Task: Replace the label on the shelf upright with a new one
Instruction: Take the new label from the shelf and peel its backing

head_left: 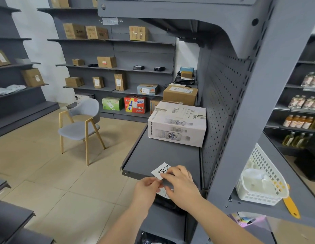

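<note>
Both hands pinch a white printed label (161, 170) over the grey shelf's (153, 155) front edge; left hand (147, 188) grips its lower part; right hand (179, 184) its upper edge; a white carton (177, 127) sits farther back.

label (161, 170) | white, black print | tilted, over grey shelf (153, 155) front edge

shelf (162, 155): grey metal | on it: white bottle carton (177, 125), brown box (180, 95) behind

label (161, 170) on shelf (163, 155) front edge, carton (177, 126) behind it, upright (250, 110) right, basket (259, 182) beyond, chair (81, 124) left
</note>
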The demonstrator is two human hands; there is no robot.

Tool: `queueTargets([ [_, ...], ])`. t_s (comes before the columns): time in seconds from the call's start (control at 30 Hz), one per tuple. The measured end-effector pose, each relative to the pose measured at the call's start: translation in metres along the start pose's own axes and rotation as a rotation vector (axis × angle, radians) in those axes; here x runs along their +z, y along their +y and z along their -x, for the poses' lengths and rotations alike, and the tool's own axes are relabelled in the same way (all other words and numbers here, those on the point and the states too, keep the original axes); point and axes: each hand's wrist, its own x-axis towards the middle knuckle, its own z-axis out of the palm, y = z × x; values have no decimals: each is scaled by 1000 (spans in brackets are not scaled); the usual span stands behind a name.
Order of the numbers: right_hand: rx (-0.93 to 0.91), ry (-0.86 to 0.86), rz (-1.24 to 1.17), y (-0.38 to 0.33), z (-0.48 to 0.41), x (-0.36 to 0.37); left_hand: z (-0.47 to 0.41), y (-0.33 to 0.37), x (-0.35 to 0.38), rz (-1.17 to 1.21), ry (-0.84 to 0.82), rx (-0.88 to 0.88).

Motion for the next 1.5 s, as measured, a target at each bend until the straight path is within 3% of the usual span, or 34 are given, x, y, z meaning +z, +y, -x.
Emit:
queueTargets([
  [0.17,-35,79,-95,-3,1,-25,9,20,1,22,-40,171],
  [0.37,-116,313,-265,-20,7,-108,42,75,8,-9,-120,598],
  [0.6,-224,515,-195,-27,29,-202,90,131,34,-56,-178,905],
  [1.0,-123,565,-74,-12,70,-269,129,162,83,-114,-274,1131],
  [1.5,-43,511,-1,-10,75,-274,133,167,91,-169,-265,1127],
])
